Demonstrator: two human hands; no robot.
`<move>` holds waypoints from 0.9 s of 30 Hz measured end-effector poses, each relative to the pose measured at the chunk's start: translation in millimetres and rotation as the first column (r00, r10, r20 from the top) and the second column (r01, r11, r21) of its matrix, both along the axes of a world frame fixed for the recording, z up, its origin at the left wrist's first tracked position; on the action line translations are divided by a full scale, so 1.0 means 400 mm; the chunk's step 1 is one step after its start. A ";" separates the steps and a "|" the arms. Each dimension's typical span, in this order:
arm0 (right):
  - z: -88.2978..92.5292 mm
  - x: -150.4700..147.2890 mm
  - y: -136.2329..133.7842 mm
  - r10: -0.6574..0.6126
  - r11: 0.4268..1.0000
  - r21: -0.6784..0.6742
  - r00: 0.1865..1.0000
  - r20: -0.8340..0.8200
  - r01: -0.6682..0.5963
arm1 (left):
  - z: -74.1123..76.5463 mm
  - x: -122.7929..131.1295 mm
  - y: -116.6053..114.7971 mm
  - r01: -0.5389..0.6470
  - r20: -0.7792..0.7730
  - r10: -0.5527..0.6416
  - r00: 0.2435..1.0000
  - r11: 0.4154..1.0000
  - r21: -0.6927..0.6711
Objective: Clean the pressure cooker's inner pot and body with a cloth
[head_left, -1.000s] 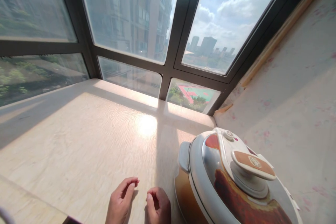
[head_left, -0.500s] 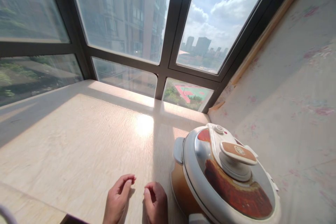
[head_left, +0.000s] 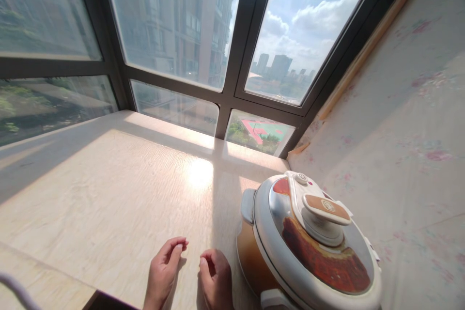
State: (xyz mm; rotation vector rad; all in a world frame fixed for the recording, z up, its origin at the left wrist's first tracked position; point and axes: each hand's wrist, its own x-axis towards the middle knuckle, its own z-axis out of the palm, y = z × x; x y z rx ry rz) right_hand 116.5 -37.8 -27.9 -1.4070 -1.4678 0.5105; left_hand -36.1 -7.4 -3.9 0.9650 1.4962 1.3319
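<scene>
The window [head_left: 167,19] occupies the far side; its dark frame divides the glass into large upper panes and small lower panes. A tall building stands outside at left, and clouded sky shows at right. The counter [head_left: 90,193], pale and veined, extends from the window to the near edge. Sunlight covers most of its surface, with a bright glare spot at far centre. The wall [head_left: 407,121], papered in a faint floral pattern, closes the right side.

The cooker [head_left: 308,242] is positioned upright at near right on the counter, lid on. Its lower body is golden brown, its rim pale.

The right hand [head_left: 217,278] is at near centre, just left of the cooker and apart from it. Its fingers are loosely curled and partly open, a hollow showing beside the thumb; I see nothing in their hold. The left hand [head_left: 163,269] is a short way to its left, with a gap between. Its fingers curve toward the thumb, partly open, likewise with nothing visible in their grasp. Whether either hand touches the counter, I cannot tell.

The lid handle [head_left: 325,207] carries a brown insert. The round knob [head_left: 301,178] sits beyond it, beside the red dot [head_left: 310,183].
</scene>
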 end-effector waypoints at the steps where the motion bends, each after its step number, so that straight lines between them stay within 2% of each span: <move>1: 0.000 0.000 0.000 -0.001 1.000 0.004 1.000 0.000 0.001 | 0.003 0.001 0.000 -0.006 0.002 0.006 1.000 1.000 0.003; 7: -0.001 -0.002 0.000 -0.007 1.000 0.009 1.000 0.008 0.007 | 0.017 0.003 -0.002 -0.032 0.014 0.032 0.999 0.999 0.004; 17: 0.006 0.003 -0.003 0.008 0.999 -0.041 1.000 -0.023 -0.009 | 0.009 0.003 -0.001 -0.036 0.018 0.036 0.999 0.999 0.004; 27: 0.016 0.006 -0.004 0.013 0.999 -0.039 1.000 -0.022 -0.014 | 0.019 0.005 -0.004 -0.025 0.039 0.024 0.999 0.999 0.033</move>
